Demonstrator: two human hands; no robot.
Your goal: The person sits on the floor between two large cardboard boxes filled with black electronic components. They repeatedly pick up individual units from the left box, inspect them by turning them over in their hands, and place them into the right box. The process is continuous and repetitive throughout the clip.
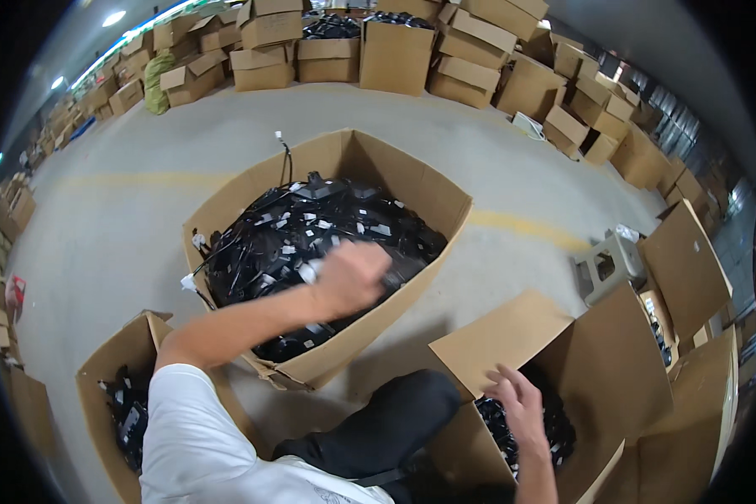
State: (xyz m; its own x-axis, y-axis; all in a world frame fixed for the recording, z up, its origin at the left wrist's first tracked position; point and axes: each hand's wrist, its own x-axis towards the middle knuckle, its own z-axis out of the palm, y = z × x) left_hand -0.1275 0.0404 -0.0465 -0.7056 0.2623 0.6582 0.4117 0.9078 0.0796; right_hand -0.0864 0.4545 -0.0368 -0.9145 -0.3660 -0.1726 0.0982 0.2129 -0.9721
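Note:
My left hand (354, 275) reaches over a large open cardboard box (407, 307), its fingers curled into a fist shape and slightly smeared by motion. Whatever it may hold is hidden beneath it. Heaped inside that box are black cabled parts (328, 220) with white labels and white plugs. To the right, my right hand (519, 403) hovers over another open carton (613, 378), fingers loosely bent and apart, with nothing visible in them. Below it lie more black cabled parts (554, 433).
At my left stands a carton (97, 378) with black parts inside. A grey plastic stool (609, 265) is beyond the right carton, whose flap (504, 332) juts toward my knee (416, 399). Stacked boxes (265, 46) line the back; a green sack (157, 84) leans there.

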